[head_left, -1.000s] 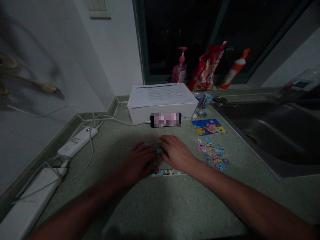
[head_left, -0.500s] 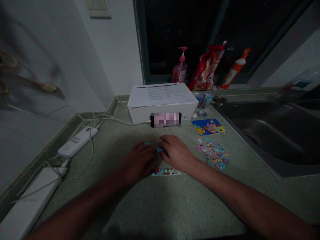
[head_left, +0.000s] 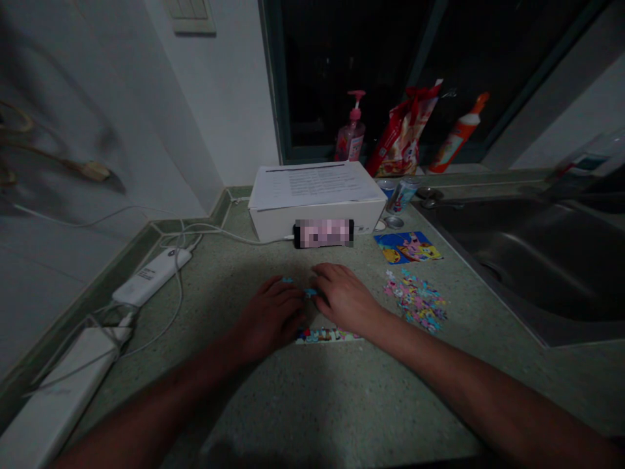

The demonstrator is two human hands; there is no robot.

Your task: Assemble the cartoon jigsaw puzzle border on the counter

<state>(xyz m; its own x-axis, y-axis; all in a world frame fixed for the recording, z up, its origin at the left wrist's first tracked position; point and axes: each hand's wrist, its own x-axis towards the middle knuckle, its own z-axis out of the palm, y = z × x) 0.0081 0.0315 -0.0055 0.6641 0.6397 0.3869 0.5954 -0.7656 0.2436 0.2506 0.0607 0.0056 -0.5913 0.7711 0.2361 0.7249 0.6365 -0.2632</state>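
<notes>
My left hand point(head_left: 273, 316) rests low on the counter, its fingers bent inward, and what lies beneath them is hidden. Past its knuckles a bit of light-blue jigsaw puzzle point(head_left: 288, 280) sticks out. My right hand point(head_left: 346, 299) faces it, palm down, with thumb and fingertips around a small blue puzzle piece point(head_left: 310, 293) in the narrow gap between both hands. Nearer to me lies a joined strip of colourful puzzle pieces point(head_left: 329, 335), partly covered by the hands. A heap of loose puzzle pieces point(head_left: 417, 299) spreads to the right of my right wrist.
Behind the loose pieces lies a cartoon picture card point(head_left: 409, 247). A phone point(head_left: 323, 234) on a cable leans against a white box point(head_left: 273, 221). Cans point(head_left: 403, 195) stand beside the box. The metal sink point(head_left: 537, 260) borders the right; power strips point(head_left: 151, 277) and cables lie left.
</notes>
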